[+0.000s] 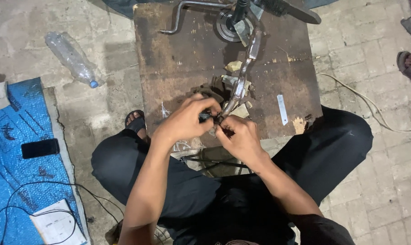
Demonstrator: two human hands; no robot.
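Metal bar (246, 68) is the thing to watch, a long bent strip lying on the rusty bench (178, 59). Its near end sits right between both hands at the bench's front edge. From there it runs away from the person and a bit to the right, up toward a round metal disc (227, 27) at the far edge, so the long axis goes roughly near-to-far.

Left hand (185, 122) comes in from the left with its fingers (205, 106) curled tight around a small dark part (205, 117) at the bar's tip. Right hand (242, 138) is pinched shut on the same spot from the other side, thumb and fingers pressed together. What's inside that pinch I can't make out, too small and dark. Both hands are about equally close, basically touching each other at the bar's end.

Torn paper scraps (235, 66) lie beside the bar. A plastic bottle (71, 56) is on the floor well off to the left, with a phone (40, 148) on a blue mat (10, 181).
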